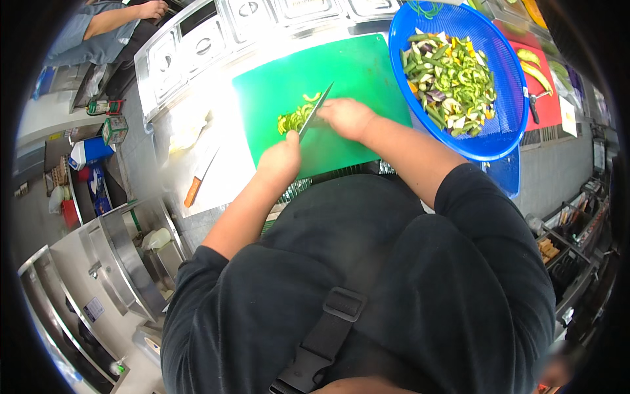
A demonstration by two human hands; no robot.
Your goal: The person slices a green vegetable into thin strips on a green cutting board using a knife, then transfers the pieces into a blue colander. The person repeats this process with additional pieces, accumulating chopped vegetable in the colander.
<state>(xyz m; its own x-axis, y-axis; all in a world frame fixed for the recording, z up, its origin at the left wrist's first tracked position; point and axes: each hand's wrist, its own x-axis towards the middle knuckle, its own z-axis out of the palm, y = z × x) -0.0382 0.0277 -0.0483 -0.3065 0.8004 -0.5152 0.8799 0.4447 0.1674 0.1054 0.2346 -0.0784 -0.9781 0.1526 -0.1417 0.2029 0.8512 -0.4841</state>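
Observation:
My left hand (280, 160) grips the handle of a kitchen knife (315, 113), its blade angled up and to the right over a green cutting board (275, 81). Thin green-and-yellow vegetable slices (295, 118) lie along the blade's left side. On the blade's other side, my right hand (347, 118) has its fingers bent close against it; whatever is under those fingers is hidden. To the right, a large blue mesh basket (509, 111) holds mixed cut vegetables (453, 83) in green, yellow, white and purple.
Left of the board lies a second knife with a wooden handle (193, 191). Lidded steel pans (202, 47) line the far side. A red board (546, 108) at right bears vegetable pieces (536, 74) and a black-handled tool (534, 111). Another person's arm (115, 22) shows at upper left.

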